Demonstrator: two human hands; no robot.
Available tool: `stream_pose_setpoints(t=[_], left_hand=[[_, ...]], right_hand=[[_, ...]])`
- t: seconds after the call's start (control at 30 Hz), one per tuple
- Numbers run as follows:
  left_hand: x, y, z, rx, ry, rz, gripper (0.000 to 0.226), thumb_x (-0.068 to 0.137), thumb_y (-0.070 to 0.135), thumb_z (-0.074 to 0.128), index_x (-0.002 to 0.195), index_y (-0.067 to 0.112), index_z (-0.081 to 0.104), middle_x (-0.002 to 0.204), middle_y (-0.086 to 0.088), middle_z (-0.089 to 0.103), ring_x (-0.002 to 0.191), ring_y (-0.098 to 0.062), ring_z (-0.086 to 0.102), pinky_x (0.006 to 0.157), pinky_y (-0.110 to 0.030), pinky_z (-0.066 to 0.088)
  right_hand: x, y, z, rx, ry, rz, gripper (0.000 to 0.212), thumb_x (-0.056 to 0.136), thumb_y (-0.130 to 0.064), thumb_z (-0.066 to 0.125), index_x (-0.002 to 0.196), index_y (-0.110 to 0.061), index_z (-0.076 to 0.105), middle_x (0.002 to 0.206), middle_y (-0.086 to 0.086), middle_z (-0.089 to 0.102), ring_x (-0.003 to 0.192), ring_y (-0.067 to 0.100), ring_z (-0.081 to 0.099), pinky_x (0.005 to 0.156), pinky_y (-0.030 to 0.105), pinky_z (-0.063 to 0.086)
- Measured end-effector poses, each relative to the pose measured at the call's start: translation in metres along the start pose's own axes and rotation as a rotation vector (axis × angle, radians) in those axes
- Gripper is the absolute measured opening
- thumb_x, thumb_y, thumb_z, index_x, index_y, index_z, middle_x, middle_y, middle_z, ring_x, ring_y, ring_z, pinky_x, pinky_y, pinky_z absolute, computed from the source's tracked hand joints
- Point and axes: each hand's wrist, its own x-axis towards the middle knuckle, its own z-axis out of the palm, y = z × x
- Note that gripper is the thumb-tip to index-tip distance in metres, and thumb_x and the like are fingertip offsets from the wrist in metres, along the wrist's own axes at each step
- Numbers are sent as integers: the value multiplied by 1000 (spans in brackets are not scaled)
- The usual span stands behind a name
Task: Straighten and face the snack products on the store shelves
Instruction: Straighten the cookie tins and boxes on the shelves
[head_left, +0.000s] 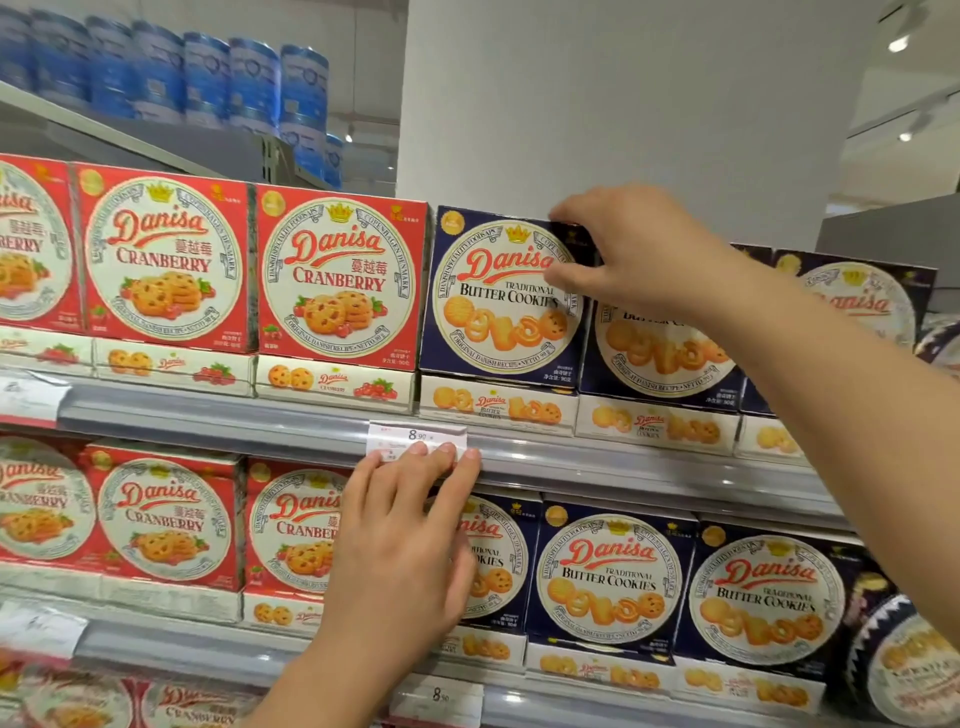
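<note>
Right hand (631, 254) fingers (563, 270) pinch top-right corner of blue butter cookie box (501, 299), upper shelf; left hand (400, 540) fingers straight on price tag (415, 439); box likely light, stiff card, best gripped at edges.

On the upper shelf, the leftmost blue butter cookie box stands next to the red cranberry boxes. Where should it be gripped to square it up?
Grip the blue butter cookie box at its top right corner, from above and in front, where the right hand already holds it. Its left side sits tight against the red cranberry box, leaving no finger room there.
</note>
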Motion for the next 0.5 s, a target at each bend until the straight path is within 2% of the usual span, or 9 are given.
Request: stream_pose_setpoints(t=[0.3, 0.5], left_hand=[[0, 3, 1, -35, 1, -22, 62, 83, 31, 56, 143, 16, 56, 133, -5, 57, 129, -31, 51, 118, -56, 30], [0, 2, -1, -36, -28, -21, 61, 84, 32, 56, 143, 17, 56, 133, -5, 56, 130, -31, 50, 118, -56, 30]], right_hand=[[-1, 3, 3, 45, 88, 41, 49, 88, -48, 69, 131, -26, 59, 121, 3, 63, 111, 25, 55, 88, 49, 52], [-4, -8, 6, -25, 134, 60, 50, 91, -46, 68, 134, -22, 57, 124, 6, 61, 115, 28, 54, 89, 48, 52]])
